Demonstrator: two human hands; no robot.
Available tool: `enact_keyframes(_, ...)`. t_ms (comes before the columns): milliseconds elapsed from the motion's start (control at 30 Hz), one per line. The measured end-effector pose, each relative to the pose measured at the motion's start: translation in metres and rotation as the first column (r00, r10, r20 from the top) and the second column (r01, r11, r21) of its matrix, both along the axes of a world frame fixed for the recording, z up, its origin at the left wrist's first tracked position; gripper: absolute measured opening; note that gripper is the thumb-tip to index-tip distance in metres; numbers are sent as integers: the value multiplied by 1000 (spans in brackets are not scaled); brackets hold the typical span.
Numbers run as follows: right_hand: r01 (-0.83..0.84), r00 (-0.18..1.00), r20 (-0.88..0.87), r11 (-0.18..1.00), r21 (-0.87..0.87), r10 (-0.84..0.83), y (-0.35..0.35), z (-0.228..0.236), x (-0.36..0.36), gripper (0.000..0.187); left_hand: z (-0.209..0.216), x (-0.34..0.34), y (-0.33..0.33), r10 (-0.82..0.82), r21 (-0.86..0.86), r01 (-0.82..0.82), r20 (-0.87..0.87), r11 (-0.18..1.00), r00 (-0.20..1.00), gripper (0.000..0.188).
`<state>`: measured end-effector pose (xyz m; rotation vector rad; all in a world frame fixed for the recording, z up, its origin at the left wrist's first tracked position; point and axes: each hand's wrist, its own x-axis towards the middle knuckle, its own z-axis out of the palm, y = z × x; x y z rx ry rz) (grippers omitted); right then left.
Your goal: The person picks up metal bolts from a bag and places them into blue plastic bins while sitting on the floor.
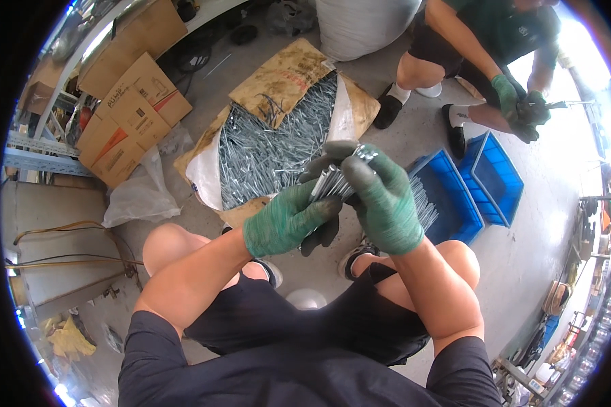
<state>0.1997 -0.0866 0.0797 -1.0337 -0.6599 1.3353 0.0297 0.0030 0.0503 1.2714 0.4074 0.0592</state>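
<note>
Both of my hands wear green knit gloves with dark coated fingers. My left hand (295,214) wraps round a bundle of thin silvery metal rods (330,184), held in front of my knees. At the bundle's other end, my right hand (385,197) closes its fingers round the rods, with shiny ends (365,153) showing by the fingertips. I cannot tell from here whether these are bolts or nails. Just beyond my hands an opened carton (349,112) with a white liner holds a heap of similar loose metal rods (268,159).
Right of my hands stands a blue crate (458,216) with rods at its left side; a second blue crate (499,169) adjoins it. A co-worker in green gloves (516,108) sits at far right. A cardboard box (132,122), plastic bag (142,193) and white sack (363,27) lie around.
</note>
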Motion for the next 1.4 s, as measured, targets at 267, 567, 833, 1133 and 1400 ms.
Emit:
enact_keyframes(267, -27, 989, 145, 991, 133, 7, 0, -4, 18, 42, -5, 5, -2, 13, -69, -9, 52, 998, 999, 53)
enact_keyframes(567, 36, 997, 71, 999, -13, -35, -3, 10, 28, 46, -6, 4, -5, -17, -70, 16, -15, 997, 1000, 45)
enact_keyframes(833, 91, 976, -210, 984, 152, -58, -1, 13, 29, 44, 12, 7, -6, -23, -81, 17, -75, 997, 997, 49)
enact_keyframes(1133, 323, 884, -411, 926, 197, -221, 6, 4, 41, 36, 7, 6, -9, -85, -201, 72, -58, 977, 995, 43)
enact_keyframes(1400, 360, 875, -379, 928, 96, -300, 3, -4, 67, 35, -4, 5, -16, -33, -131, 22, -76, 991, 997, 42)
